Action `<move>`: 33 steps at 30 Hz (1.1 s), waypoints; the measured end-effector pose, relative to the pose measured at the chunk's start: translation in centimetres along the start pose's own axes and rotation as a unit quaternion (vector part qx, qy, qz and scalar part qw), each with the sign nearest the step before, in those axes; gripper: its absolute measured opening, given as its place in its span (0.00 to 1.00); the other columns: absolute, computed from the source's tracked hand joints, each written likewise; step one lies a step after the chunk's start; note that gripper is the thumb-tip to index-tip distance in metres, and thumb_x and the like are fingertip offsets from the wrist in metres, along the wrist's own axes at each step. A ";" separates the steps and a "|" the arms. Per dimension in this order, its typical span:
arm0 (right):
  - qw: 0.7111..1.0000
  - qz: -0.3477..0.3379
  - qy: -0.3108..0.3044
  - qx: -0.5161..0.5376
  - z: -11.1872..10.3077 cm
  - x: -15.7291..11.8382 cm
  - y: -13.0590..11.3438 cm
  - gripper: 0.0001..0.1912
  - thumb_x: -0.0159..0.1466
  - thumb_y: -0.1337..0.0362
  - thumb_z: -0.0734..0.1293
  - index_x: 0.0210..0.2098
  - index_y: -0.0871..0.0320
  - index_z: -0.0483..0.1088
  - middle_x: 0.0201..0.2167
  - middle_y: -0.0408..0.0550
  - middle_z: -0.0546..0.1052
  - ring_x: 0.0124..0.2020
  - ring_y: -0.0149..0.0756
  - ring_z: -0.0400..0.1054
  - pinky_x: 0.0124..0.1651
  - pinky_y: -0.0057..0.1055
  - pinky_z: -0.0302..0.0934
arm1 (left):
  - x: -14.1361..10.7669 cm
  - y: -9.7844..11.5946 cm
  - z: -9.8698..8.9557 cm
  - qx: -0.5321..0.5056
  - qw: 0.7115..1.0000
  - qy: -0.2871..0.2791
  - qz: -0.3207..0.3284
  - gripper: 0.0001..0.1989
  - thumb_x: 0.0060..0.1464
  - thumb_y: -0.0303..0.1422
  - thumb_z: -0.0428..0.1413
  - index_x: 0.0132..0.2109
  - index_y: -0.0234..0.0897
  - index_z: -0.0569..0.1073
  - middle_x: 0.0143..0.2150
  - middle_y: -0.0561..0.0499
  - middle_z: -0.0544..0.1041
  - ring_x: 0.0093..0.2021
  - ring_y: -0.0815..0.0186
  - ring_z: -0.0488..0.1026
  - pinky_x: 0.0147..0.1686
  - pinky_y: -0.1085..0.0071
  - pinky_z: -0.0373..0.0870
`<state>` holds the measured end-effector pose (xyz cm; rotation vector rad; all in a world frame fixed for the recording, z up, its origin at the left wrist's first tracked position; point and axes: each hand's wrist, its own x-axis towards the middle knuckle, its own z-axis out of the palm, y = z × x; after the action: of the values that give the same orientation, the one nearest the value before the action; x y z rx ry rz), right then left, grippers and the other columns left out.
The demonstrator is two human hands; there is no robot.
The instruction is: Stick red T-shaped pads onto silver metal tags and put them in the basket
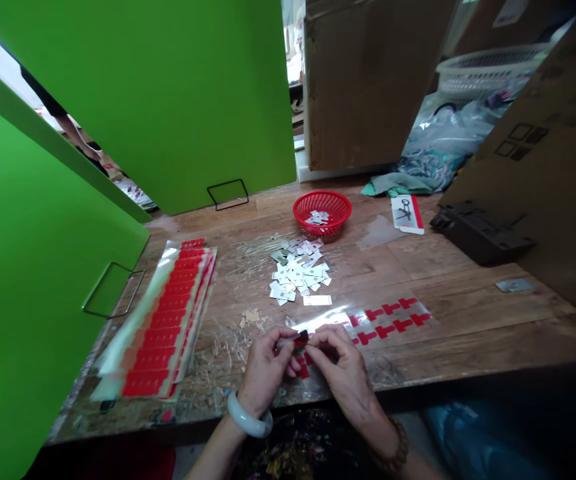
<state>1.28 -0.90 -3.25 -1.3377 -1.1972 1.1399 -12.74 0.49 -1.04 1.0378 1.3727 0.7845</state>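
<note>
Close to the table's front edge, my left hand [267, 363] pinches a small flat plate [288, 341] between thumb and fingers. My right hand [341, 367] meets it there, thumb and forefinger closed at a small dark red piece [301, 337] by the plate's end. Whether that piece is stuck to the plate, I cannot tell. Under and beside my hands lies a clear sheet with red T-shaped stickers [385, 331]. Just beyond, a loose pile of small silvery plates [298, 270] is spread out, with a single plate [317, 301] at its near side.
A red basket [322, 212] with some plates stands behind the pile. Stacked red-printed sheets [161, 320] lie left. Green panels [133, 100] and cardboard boxes [363, 87] border the table. A dark block [481, 233] and a printed card [407, 214] lie right. Another person's arm [75, 133] shows far left.
</note>
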 end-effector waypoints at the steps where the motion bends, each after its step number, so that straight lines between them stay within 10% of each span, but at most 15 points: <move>1: 1.000 0.009 -0.002 0.009 0.0 0.0 0.1 0.04 0.56 0.66 0.65 0.25 0.58 0.68 0.29 0.45 0.70 0.33 0.35 0.65 0.36 0.28 0.59 | 0.0 0.1 -0.1 -0.003 1.000 -0.005 -0.004 0.15 0.51 0.35 0.55 0.43 0.28 0.70 0.17 0.54 0.72 0.17 0.71 0.68 0.20 0.75 0.65; 33: 0.998 0.004 -0.009 -0.068 0.3 0.7 0.5 0.03 0.58 0.67 0.61 0.28 0.56 0.64 0.23 0.41 0.69 0.25 0.31 0.64 0.29 0.26 0.60 | -0.1 0.1 -0.3 -0.135 0.986 -0.045 -0.084 0.16 0.47 0.33 0.61 0.42 0.27 0.71 0.18 0.50 0.75 0.17 0.73 0.70 0.18 0.81 0.64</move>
<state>1.10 -0.16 -3.79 -1.4389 -1.3026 1.0941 -13.06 0.45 -0.91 0.7270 1.2207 0.7633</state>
